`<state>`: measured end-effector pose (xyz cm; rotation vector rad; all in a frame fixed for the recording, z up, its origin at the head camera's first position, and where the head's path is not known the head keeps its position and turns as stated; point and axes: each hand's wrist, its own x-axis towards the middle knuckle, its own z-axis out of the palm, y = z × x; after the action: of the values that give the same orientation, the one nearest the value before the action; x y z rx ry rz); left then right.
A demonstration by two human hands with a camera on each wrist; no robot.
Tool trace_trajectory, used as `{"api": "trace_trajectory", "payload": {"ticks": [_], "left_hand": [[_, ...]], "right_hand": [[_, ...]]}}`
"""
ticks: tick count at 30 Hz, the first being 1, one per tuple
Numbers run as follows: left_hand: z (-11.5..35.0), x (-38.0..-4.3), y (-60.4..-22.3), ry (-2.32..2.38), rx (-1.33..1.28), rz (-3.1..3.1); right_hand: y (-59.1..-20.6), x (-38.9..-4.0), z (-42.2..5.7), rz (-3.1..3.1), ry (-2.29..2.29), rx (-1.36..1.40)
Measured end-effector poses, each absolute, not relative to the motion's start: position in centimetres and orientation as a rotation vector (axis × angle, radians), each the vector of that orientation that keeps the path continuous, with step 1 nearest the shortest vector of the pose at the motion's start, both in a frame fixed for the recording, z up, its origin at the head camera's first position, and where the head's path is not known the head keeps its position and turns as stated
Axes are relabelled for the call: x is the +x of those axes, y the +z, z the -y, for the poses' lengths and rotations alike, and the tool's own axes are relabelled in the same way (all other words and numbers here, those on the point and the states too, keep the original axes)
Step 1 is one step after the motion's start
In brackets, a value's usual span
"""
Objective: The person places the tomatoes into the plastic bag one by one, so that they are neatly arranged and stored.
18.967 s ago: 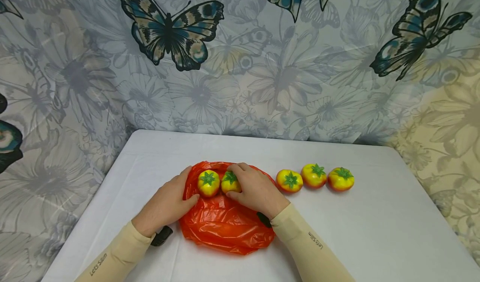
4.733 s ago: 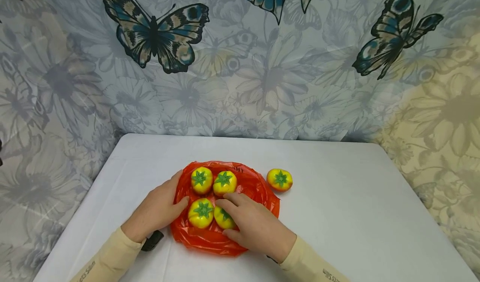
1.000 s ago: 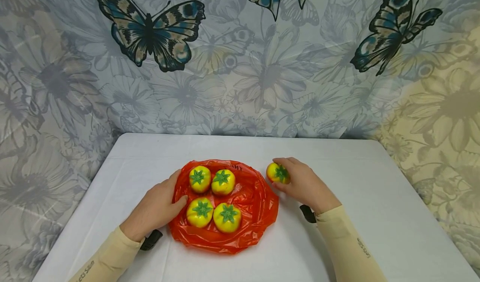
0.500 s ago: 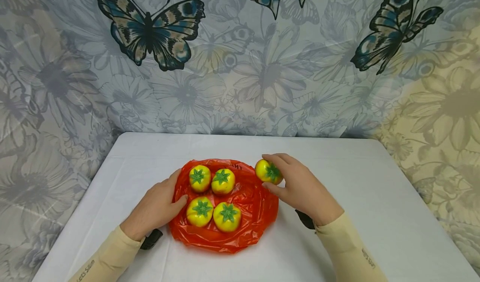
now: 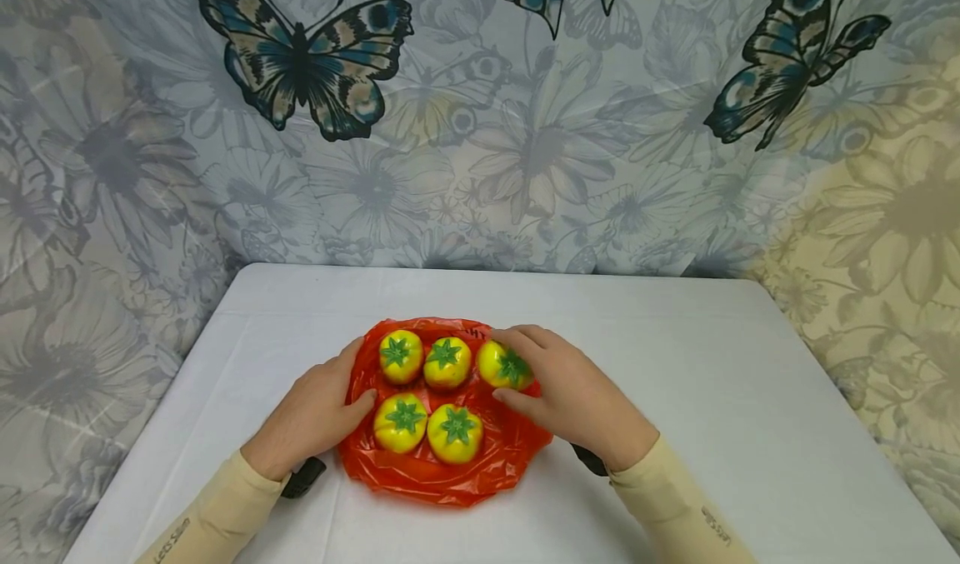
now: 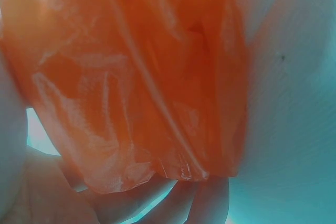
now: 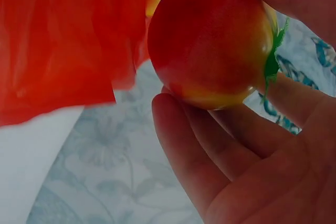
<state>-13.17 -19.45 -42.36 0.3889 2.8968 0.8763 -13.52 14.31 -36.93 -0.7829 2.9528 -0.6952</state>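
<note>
In the head view, a red plastic bag lies spread with its mouth facing up, and several yellow-and-red tomatoes with green star-shaped tops sit in it. My right hand holds another tomato between thumb and fingers, over the right part of the bag. The right wrist view shows the red underside of this held tomato beside the bag's hanging edge. At the bag's left side, my left hand grips the rim, thumb over it. Its fingers curl behind the bag in the left wrist view.
Everything stands on a white-covered table. Behind it hangs a cloth backdrop with butterflies and flowers. Dark wrist cameras sit under both wrists.
Tomatoes from the row at right have come into the bag one after another. My right hand has brought the last one left from the table to over the bag. The left hand stays put.
</note>
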Motion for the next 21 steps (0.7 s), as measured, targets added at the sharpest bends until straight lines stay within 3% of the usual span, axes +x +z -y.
{"api": "trace_trajectory", "payload": {"ticks": [21], "left_hand": [[19.5, -13.3, -42.5, 0.880, 0.391, -2.896]], "right_hand": [[-38.8, -13.5, -12.8, -2.887, -0.586, -0.772]]}}
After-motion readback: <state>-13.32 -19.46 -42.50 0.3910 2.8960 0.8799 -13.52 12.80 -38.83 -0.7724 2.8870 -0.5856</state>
